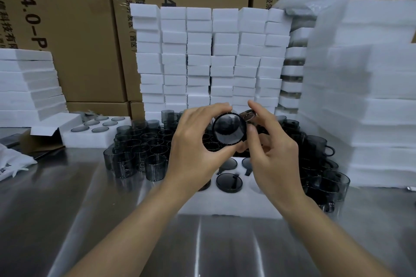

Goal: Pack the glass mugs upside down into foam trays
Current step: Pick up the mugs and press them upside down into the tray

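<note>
The left hand [193,141] grips a smoky grey glass mug [229,128], with the fingers curled over its top edge and the thumb under its lower edge. The right hand [274,148] pinches the same mug on its right side between raised index finger and thumb. A small glossy part sits at that pinch; whether it is the handle cannot be told. The mug is held in the air above the tray, one circular end turned toward the camera.

Directly beneath lies a white foam tray [225,204], soft-textured, with round cavities. One cavity holds an inverted mug [229,181], flat base up.

Loose cylindrical mugs [135,141] of the same translucent glass stand packed together on the brushed stainless steel counter [67,209], left and right of the tray.

A second foam tray [74,137] at left shows six round bases. Behind rise columns of rectangular white foam blocks [202,51], a stack of thick foam slabs [371,96] at right, and printed brown cardboard cartons [67,29].
</note>
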A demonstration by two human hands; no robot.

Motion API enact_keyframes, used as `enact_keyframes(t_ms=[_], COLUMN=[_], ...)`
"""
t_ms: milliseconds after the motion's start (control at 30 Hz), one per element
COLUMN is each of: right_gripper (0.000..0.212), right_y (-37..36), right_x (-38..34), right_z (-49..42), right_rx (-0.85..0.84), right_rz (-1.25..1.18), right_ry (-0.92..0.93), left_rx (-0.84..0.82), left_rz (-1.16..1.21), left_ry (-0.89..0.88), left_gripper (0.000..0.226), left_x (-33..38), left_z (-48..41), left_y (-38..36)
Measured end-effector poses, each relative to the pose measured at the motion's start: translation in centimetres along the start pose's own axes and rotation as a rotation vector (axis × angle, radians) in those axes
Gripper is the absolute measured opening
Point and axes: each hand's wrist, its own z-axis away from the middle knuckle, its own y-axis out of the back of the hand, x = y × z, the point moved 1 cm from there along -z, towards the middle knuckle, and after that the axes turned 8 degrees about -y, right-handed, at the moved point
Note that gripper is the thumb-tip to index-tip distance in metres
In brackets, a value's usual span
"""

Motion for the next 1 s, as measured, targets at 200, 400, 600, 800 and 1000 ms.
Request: enact_keyframes(t_ms=[200,400,600,800,1000], right_gripper=[0.057,0.07,0.081,0.081,0.089], right_y=[-0.2,-0.6,-0.8,-0.9,-1.1], right_x=[-0.1,-0.6,-0.5,0.1,-0.3], right_z=[0.1,0.4,0.5,0.5,0.8], right_rx=[0.004,-0.037,-0.064,-0.082,-0.083], right_rz=[0.028,0.033,0.089,0.219,0.013], right_ry=[0.104,0.209,0.244,0.261,-0.048], left_rx=[0.037,0.116,0.116,0.149,0.036], left_rz=[0.0,0.006,0.12,0.512,0.649], left_ry=[-0.049,-0.079,0.063,0.468,0.759], left_gripper=[0.069,0.072,0.068,0.067,0.07], left_x=[0.1,0.7,1.1,0.3,-1.0], left_z=[-0.2,-0.5,-0.5,-0.9,-0.9], left_y=[0.4,0.7,0.5,0.5,0.5])
